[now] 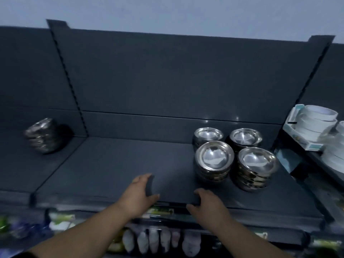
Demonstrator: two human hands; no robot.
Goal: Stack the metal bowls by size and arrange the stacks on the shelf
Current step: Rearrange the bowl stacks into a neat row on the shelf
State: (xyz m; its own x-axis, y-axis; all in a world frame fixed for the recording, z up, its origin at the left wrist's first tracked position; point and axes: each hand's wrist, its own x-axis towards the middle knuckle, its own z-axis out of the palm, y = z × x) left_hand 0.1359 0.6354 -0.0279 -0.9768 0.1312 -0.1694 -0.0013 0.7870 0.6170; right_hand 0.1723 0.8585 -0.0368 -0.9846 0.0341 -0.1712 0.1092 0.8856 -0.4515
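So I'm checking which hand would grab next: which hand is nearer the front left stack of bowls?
The right hand. It rests on the shelf's front edge just below that front left stack. The left hand lies further to the left, empty.

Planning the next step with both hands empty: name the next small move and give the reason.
Probably reach the left hand to the lone bowl stack on the neighbouring shelf section and bring it over: four stacks already sit grouped at the right, and both hands, the right hand too, rest empty at the shelf edge.
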